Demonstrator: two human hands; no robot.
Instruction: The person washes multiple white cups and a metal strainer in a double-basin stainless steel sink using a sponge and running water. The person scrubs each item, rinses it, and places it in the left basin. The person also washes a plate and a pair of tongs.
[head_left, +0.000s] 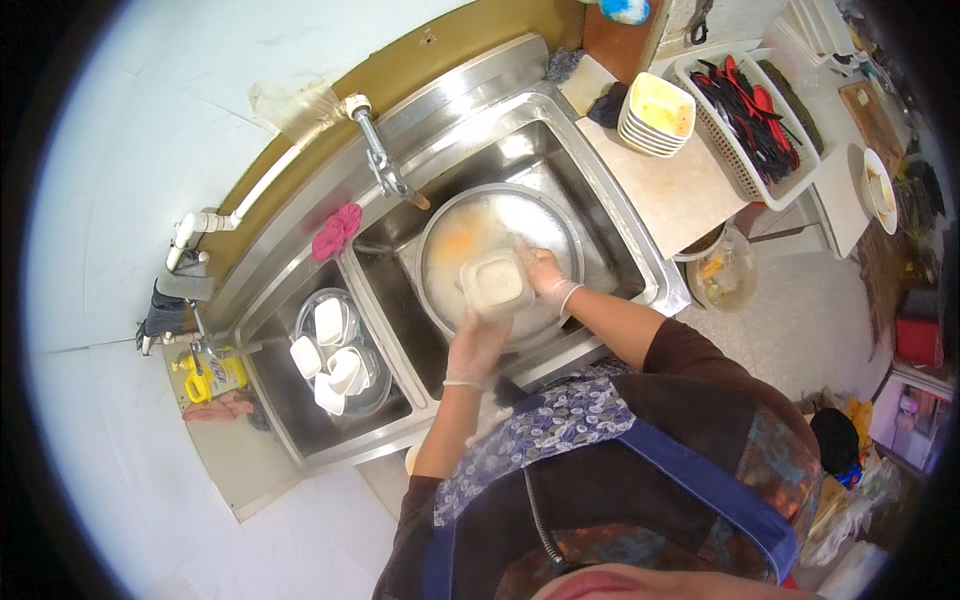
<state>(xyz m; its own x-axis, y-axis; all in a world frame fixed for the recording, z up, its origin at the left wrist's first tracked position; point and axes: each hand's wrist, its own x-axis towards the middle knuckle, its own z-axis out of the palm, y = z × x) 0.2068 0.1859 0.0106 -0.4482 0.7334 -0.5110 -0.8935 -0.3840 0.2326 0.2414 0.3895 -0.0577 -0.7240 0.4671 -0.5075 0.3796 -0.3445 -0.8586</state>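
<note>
A white square bowl is held over a large round metal basin of cloudy water, which stands in the right sink compartment. My left hand, in a clear glove, grips the bowl's near edge. At its right side my right hand, also gloved, has its fingers on the rim; some of them are blurred. An orange patch colours the water at the basin's far left. The tap reaches over the sink behind the basin.
Several white bowls sit in clear containers in the left compartment. A pink cloth lies by the divider. Stacked bowls and a basket of red and black utensils stand on the right counter. A yellow bottle is at left.
</note>
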